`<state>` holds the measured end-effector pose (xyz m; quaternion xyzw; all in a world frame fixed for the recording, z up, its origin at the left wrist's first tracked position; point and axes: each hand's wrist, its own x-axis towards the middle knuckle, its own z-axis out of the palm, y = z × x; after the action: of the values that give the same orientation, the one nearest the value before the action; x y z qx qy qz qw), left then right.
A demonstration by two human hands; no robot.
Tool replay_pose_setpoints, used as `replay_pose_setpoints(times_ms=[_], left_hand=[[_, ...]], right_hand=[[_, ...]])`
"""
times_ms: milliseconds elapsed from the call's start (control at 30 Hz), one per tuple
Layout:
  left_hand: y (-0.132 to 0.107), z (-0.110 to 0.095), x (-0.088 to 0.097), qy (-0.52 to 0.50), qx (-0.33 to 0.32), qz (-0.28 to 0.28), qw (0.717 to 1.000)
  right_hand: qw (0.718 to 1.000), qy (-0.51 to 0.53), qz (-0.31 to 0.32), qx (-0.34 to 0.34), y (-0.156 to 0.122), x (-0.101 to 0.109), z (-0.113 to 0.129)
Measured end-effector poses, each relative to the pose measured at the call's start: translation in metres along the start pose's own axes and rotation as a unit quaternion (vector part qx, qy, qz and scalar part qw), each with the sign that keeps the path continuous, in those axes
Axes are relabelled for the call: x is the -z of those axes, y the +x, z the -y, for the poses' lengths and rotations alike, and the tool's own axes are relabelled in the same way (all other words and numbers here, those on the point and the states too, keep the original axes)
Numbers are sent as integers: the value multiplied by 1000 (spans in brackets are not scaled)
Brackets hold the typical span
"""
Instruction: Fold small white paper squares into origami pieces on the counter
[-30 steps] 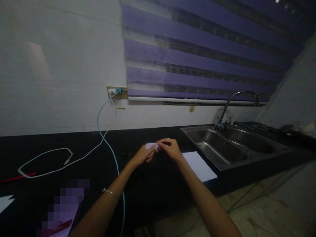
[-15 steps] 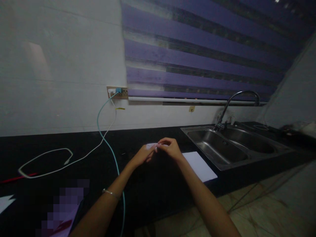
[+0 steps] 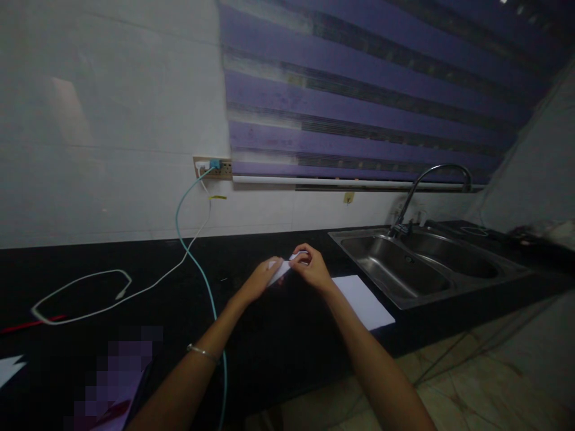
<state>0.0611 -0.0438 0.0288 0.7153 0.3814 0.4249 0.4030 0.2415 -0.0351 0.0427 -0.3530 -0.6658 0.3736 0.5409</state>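
A small piece of folded white paper (image 3: 281, 270) is held between my two hands, above the black countertop (image 3: 287, 335). My left hand (image 3: 259, 280) grips its left end, with the thumb on top. At the other end, my right hand (image 3: 311, 269) pinches the paper between thumb and curled fingers. Part of the paper is hidden behind the fingers, so its full shape cannot be made out. A flat white sheet of paper (image 3: 363, 302) lies just right of my right forearm.
A steel double sink (image 3: 399, 269) with a curved tap (image 3: 411, 197) is at the right. A teal cable (image 3: 206, 278) and a white cable (image 3: 159, 281) run from a wall socket (image 3: 224, 169) across the counter. More white paper (image 3: 9, 369) lies at lower left.
My hands have moved slightly apart, and more of the folded paper shows between them. Its near face now tilts into view. The sheet on the counter has stayed put.
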Motion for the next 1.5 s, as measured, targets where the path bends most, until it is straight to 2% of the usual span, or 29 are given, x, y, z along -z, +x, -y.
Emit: replay_pose_setpoints(times_ms=[100,133,200,300,400,500,633,767,967,1067,1167,1267,1500], left_hand=[[-3,-5,4,82,-32,-92,992],[-5,-8,5,111,-40,-89,989],[-10,-14,7,164,-60,-48,983],[-15,-19,9,209,-55,1,976],[-14,-17,9,196,-56,8,979],[-9,-10,7,154,-61,25,986],[-5,-4,4,102,-45,9,994],[-5,-4,1,62,-33,17,997],[-8,-3,1,49,-58,74,994],[-9,-1,2,58,-69,86,992],[-9,1,4,80,-80,89,990],[-9,2,7,120,-81,72,987],[-9,-9,6,249,-42,28,967]], right_hand=[[1000,-20,-3,-7,0,3,0],[1000,-27,-3,-7,1,4,-1],[999,-43,-1,-3,1,6,-3],[997,-75,0,8,3,6,-8],[997,-82,-1,10,3,5,-10],[999,-44,0,-4,3,3,-9],[999,23,27,-30,0,-1,-8],[996,40,44,-65,-3,-6,-12],[987,38,126,-87,-3,-14,-16],[986,29,142,-86,-2,-12,-16],[987,-15,146,-70,-2,-9,-18],[987,-101,118,-40,-3,-8,-22],[968,-240,70,33,-3,-10,-22]])
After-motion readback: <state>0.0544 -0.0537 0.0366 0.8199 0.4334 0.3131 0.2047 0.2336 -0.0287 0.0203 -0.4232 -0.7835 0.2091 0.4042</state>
